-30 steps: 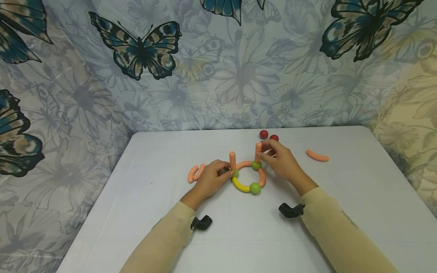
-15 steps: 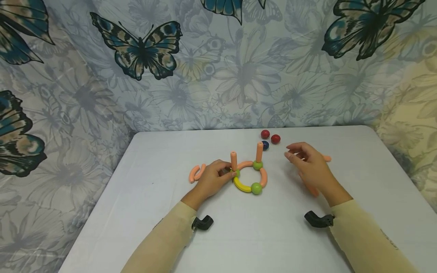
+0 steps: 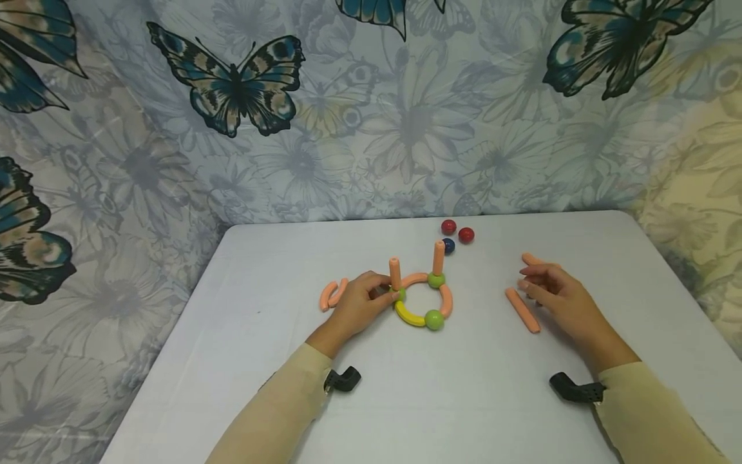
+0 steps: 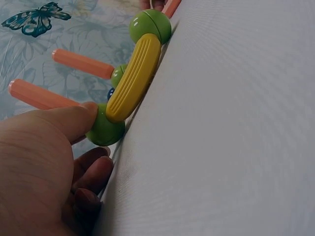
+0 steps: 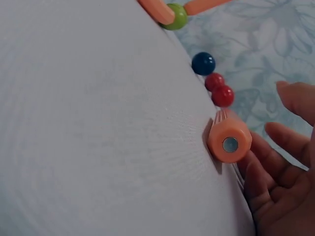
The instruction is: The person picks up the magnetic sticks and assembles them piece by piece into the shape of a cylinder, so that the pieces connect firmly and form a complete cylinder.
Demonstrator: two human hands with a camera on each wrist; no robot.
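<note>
Fingers of our left hand (image 3: 361, 303) pinch the ring (image 3: 422, 299), two posts up; right hand (image 3: 559, 298) relaxed beside a loose stick (image 3: 522, 310).

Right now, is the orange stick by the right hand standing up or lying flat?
Lying flat. The orange stick rests lengthwise on the table beside the right hand, unlike the two upright sticks on the ring.

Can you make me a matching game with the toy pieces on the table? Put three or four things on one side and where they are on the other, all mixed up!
Things:
1. yellow curved piece
2. blue ball
3. straight orange stick
4. two loose curved orange pieces

Places:
A. lying flat beside the right hand
B. part of the ring, between two green balls
C. left of the left hand
D. next to the two red balls

Pairs: 1-B, 2-D, 3-A, 4-C
</note>
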